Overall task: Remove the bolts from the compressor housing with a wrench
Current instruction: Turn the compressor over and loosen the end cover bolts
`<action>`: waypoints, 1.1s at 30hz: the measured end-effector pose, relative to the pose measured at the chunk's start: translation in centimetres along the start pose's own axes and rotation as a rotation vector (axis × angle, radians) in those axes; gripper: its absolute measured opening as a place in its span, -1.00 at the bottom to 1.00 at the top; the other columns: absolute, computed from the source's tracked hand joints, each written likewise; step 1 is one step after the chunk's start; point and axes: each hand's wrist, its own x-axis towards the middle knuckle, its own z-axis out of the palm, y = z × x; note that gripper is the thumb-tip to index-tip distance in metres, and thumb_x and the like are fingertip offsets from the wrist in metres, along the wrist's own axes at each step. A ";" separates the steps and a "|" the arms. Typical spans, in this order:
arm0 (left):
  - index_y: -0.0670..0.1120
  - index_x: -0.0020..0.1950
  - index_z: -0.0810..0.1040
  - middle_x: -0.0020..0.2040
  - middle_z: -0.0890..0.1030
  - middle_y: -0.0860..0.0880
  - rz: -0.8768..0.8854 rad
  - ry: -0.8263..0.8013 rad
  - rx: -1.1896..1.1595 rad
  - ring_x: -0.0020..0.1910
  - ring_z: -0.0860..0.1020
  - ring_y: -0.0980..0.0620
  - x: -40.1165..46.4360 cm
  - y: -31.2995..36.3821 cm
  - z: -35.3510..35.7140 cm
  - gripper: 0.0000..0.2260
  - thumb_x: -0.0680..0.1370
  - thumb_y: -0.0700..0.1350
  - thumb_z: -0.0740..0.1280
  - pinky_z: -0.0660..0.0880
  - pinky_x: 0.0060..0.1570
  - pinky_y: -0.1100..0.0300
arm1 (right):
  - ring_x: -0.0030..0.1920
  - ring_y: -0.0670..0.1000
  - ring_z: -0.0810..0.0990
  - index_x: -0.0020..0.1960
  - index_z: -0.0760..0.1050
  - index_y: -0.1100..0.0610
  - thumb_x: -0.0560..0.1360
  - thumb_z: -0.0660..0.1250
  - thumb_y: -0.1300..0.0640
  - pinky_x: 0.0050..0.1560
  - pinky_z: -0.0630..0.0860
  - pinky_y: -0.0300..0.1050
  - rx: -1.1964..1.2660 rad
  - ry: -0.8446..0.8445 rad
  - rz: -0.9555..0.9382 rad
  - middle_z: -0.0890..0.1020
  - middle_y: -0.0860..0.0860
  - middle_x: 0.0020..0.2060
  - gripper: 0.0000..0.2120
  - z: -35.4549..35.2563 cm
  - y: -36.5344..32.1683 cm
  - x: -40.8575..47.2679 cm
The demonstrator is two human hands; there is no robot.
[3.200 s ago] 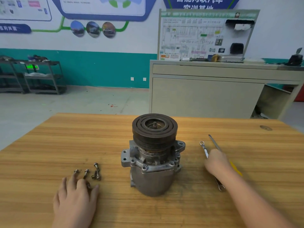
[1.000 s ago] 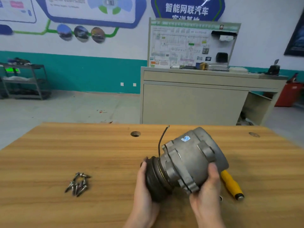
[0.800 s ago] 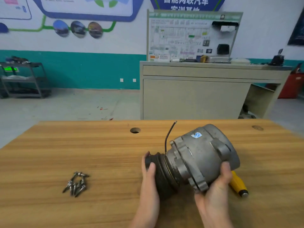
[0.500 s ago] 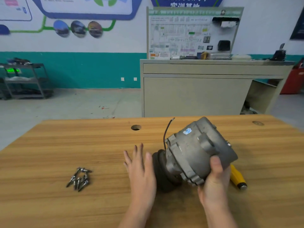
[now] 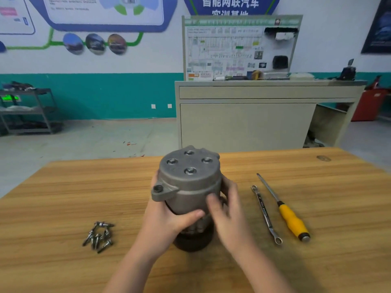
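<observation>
The grey compressor housing [image 5: 188,178] stands upright on the wooden table [image 5: 63,187], black pulley end down, its flat rear cover with several recessed bolt holes facing up. My left hand [image 5: 169,216] grips its left side, thumb across the front. My right hand [image 5: 226,210] grips its right side, thumb on the front. A slim wrench [image 5: 264,212] lies on the table to the right, untouched. Several removed bolts [image 5: 98,236] lie in a pile to the left.
A yellow-handled screwdriver [image 5: 283,210] lies beside the wrench, further right. Beyond the table's far edge stand a beige cabinet [image 5: 254,119] with a training board and a metal shelf [image 5: 27,111] at far left.
The housing was turned from lying tilted on its side to standing upright, pulley down. My left hand moved from open beside the pulley to gripping the body. The wrench is now uncovered.
</observation>
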 end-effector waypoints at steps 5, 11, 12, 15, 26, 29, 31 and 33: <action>0.04 0.45 0.24 0.33 0.48 0.14 0.034 -0.010 -0.007 0.31 0.46 0.15 0.2 -0.1 0.9 -0.08 0.21 0.13 0.62 0.37 0.16 0.44 | -0.20 0.01 0.57 -0.11 0.53 0.04 0.48 0.32 -0.21 -0.27 0.41 -0.15 -0.491 0.343 0.309 0.60 -0.09 -0.26 -0.69 -7.7 1.0 3.7; 0.19 0.44 0.19 0.33 0.45 0.21 0.036 0.103 0.095 0.32 0.42 0.19 -0.5 0.4 1.7 -0.04 0.16 0.22 0.60 0.36 0.20 0.42 | 0.13 0.11 0.58 0.22 0.50 0.20 0.58 0.26 0.00 0.01 0.51 -0.11 -1.309 -0.117 0.782 0.60 0.11 0.15 -0.68 -8.9 4.1 7.4; 0.20 0.46 0.17 0.35 0.42 0.22 0.022 0.135 0.132 0.35 0.40 0.17 -0.9 0.4 2.0 -0.01 0.15 0.24 0.60 0.38 0.25 0.33 | 0.18 0.11 0.57 0.28 0.47 0.19 0.60 0.21 0.10 0.07 0.51 -0.11 -1.327 -0.143 0.789 0.56 0.12 0.22 -0.70 -8.9 4.8 7.5; 0.10 0.53 0.05 0.44 0.30 0.17 -0.054 0.225 0.248 0.43 0.29 0.09 -2.2 0.3 2.6 0.12 0.12 0.34 0.55 0.32 0.38 -0.05 | 0.24 0.11 0.53 0.34 0.42 0.21 0.60 0.12 0.26 0.13 0.50 -0.12 -1.356 -0.155 0.820 0.51 0.13 0.29 -0.66 -9.2 5.3 7.7; 0.18 0.47 0.15 0.45 0.24 0.21 0.090 0.320 0.356 0.44 0.19 0.25 1.1 6.7 -0.2 -0.41 0.50 0.37 0.08 0.18 0.40 0.08 | -0.61 -0.03 0.45 -0.11 0.39 0.21 0.62 0.05 0.21 -0.62 0.31 -0.23 -0.392 0.121 0.498 0.62 0.14 -0.42 -0.79 -10.1 -0.1 7.5; 0.16 0.50 0.17 0.51 0.23 0.14 -0.011 -0.090 0.857 0.48 0.16 0.07 4.3 8.1 0.4 -0.38 0.49 0.38 0.05 0.16 0.45 -0.06 | -0.66 -0.06 0.37 -0.03 0.38 0.13 0.64 0.04 0.16 -0.67 0.22 -0.29 -0.025 0.144 0.310 0.61 0.09 -0.49 -0.83 -9.0 -4.9 7.3; 0.19 0.51 0.16 0.52 0.20 0.13 -0.059 -0.242 1.071 0.50 0.11 -0.04 4.8 8.0 1.0 -0.33 0.46 0.42 0.01 0.10 0.46 -0.11 | -0.65 -0.04 0.34 -0.03 0.35 0.14 0.66 0.02 0.16 -0.65 0.20 -0.27 0.193 0.156 0.188 0.59 0.08 -0.49 -0.83 -8.4 -7.4 6.9; 0.20 0.51 0.14 0.53 0.17 0.15 -0.052 -0.279 1.063 0.51 0.06 -0.07 4.6 7.8 1.1 -0.32 0.44 0.43 0.02 0.06 0.47 -0.13 | -0.63 -0.03 0.36 -0.08 0.31 0.14 0.67 0.02 0.14 -0.63 0.21 -0.25 0.408 0.184 0.118 0.59 0.10 -0.46 -0.81 -7.9 -8.9 6.4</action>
